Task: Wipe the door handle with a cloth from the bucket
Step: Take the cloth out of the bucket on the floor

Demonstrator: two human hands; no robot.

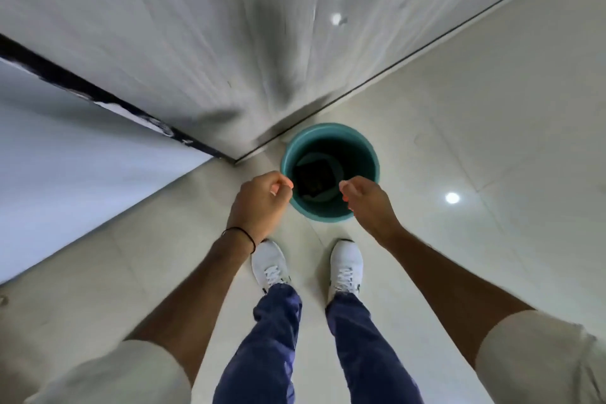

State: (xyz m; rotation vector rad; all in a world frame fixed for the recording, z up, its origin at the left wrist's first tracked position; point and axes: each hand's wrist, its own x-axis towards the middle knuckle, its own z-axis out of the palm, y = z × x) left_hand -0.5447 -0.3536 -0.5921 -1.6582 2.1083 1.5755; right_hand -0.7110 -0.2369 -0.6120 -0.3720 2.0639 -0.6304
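A teal bucket [360, 144] stands on the floor at the foot of the white door, just ahead of my feet. A dark folded cloth [313, 179] lies at its bottom. My left hand [260, 203] hovers over the bucket's left rim, fingers loosely curled and holding nothing. My right hand [369, 202] hovers over the right rim, fingers curled the same way, also holding nothing. The door handle is out of view.
A white door [196, 43] fills the top, its lower edge meeting the glossy tiled floor [475, 157]. A dark door frame strip [108, 98] runs at the left beside a pale wall [65, 157]. My white shoes [270, 264] stand behind the bucket.
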